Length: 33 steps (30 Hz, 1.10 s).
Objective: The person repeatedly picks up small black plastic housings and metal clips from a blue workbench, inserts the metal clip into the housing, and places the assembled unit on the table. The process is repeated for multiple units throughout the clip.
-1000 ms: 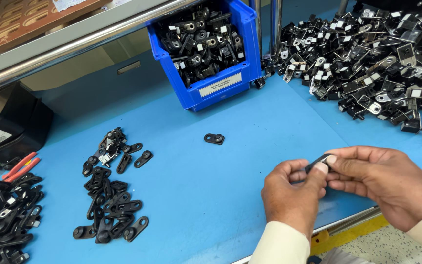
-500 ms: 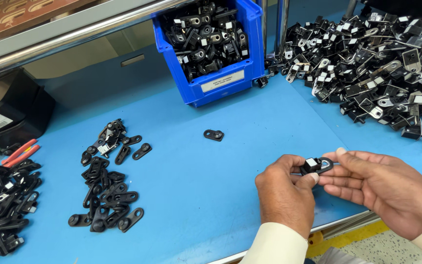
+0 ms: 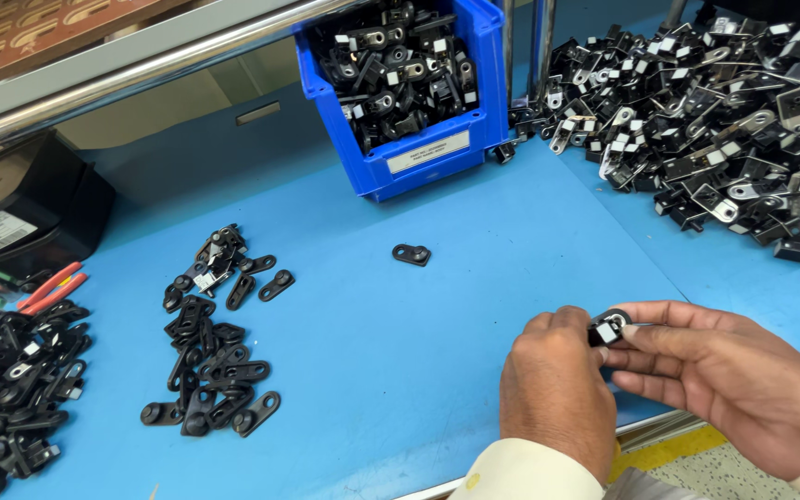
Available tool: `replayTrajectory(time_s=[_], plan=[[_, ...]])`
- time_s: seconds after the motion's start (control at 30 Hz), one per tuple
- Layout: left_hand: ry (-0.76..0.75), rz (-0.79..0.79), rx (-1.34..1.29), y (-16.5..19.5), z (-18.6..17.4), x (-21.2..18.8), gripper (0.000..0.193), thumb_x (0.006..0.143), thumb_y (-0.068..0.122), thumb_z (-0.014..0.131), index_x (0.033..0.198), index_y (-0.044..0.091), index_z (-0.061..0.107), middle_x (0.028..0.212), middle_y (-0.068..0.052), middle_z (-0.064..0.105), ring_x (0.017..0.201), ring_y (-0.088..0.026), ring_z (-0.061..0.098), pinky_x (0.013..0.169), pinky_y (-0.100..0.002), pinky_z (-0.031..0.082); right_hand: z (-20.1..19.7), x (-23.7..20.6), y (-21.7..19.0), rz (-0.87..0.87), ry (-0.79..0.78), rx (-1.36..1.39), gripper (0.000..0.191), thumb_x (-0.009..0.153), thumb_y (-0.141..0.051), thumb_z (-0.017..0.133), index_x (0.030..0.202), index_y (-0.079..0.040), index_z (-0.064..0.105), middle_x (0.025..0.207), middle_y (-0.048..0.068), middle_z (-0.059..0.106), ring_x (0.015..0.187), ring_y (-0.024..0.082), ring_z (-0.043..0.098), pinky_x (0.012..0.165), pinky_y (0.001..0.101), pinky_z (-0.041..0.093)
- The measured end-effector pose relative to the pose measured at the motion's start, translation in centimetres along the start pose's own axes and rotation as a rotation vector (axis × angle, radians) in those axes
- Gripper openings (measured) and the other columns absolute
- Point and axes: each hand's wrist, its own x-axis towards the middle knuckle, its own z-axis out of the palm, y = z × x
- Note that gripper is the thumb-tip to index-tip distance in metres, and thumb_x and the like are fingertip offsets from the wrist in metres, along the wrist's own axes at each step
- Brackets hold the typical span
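Both hands have slid a little to the right along the worktop's near edge since half a second ago, and the small part between them has turned so that its round metal eye now faces up.

From the head camera, the left hand [image 3: 556, 389] is curled with its back to the viewer, its fingertips pressed against the small black part [image 3: 609, 326]. The right hand [image 3: 729, 384] comes in from the right, thumb and forefinger pinching the same part from the other side. So the part sits between the two hands, held just above the blue worktop [image 3: 474, 306] at its near edge.

The part looks like hard black plastic with a shiny metal ring and a small white patch. A flat black link [image 3: 411, 254] with two holes lies alone on the worktop, well apart from the hands. To the left lies a loose cluster of flat black links [image 3: 219, 356], dull and rounded at the ends. Behind stands a blue plastic bin [image 3: 409, 83] full of black parts, and to the right spreads a large heap of black and metal parts [image 3: 724, 139], many with white squares. Red-handled pliers [image 3: 48, 289] lie at far left.
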Motion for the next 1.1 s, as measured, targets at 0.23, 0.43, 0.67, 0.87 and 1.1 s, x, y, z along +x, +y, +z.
replayTrajectory(time_s=[0.23, 0.43, 0.67, 0.87, 1.1], plan=[[-0.278, 0.154, -0.122, -2.8, -2.0, -2.3, 0.028, 0.083, 0.008, 0.077, 0.110, 0.005, 0.073, 0.101, -0.018, 0.074, 0.098, -0.034, 0.072, 0.088, -0.042, 0.056, -4.6, 2.8, 3.6, -0.028, 0.169, -0.492, 0.029, 0.102, -0.017, 0.063, 0.123, 0.004, 0.061, 0.103, 0.027, 0.070, 0.095, 0.032, 0.074, 0.087, 0.0420, 0.058], [-0.304, -0.133, -0.096, -6.0, -3.5, -4.1, 0.016, 0.090, 0.007, 0.069, 0.105, 0.010, 0.075, 0.099, -0.011, 0.077, 0.098, -0.023, 0.076, 0.092, -0.038, 0.058, -5.9, 7.7, 11.0, 0.052, 0.013, -1.093, 0.023, 0.100, -0.018, 0.065, 0.116, 0.000, 0.065, 0.094, 0.020, 0.068, 0.086, 0.027, 0.068, 0.082, 0.0384, 0.054], [-0.193, -0.301, -0.044, -6.5, -5.6, -4.0, 0.009, 0.090, 0.015, 0.071, 0.096, 0.011, 0.077, 0.089, -0.011, 0.077, 0.087, -0.023, 0.077, 0.084, -0.039, 0.059, -2.5, 12.0, 14.2, 0.006, -0.231, -1.284, 0.017, 0.098, -0.019, 0.068, 0.107, -0.005, 0.069, 0.084, 0.012, 0.066, 0.077, 0.021, 0.061, 0.075, 0.0342, 0.050], [0.284, -0.251, -0.053, -10.5, -10.0, -1.4, 0.011, 0.085, 0.016, 0.072, 0.091, 0.008, 0.077, 0.076, -0.014, 0.077, 0.068, -0.025, 0.077, 0.067, -0.038, 0.060, -2.3, 11.8, 13.8, 0.053, -0.327, -1.398, 0.013, 0.095, -0.020, 0.070, 0.099, -0.008, 0.073, 0.076, 0.005, 0.064, 0.068, 0.015, 0.055, 0.070, 0.0306, 0.047], [0.699, -0.342, 0.483, -17.3, -17.4, 7.9, 0.033, 0.085, 0.000, 0.067, 0.111, 0.018, 0.075, 0.105, -0.008, 0.073, 0.094, -0.029, 0.071, 0.084, -0.041, 0.059, -0.4, 3.1, 5.0, -0.043, -0.683, -1.258, 0.010, 0.093, -0.021, 0.072, 0.090, -0.013, 0.077, 0.066, -0.003, 0.061, 0.059, 0.009, 0.048, 0.063, 0.0263, 0.043]])
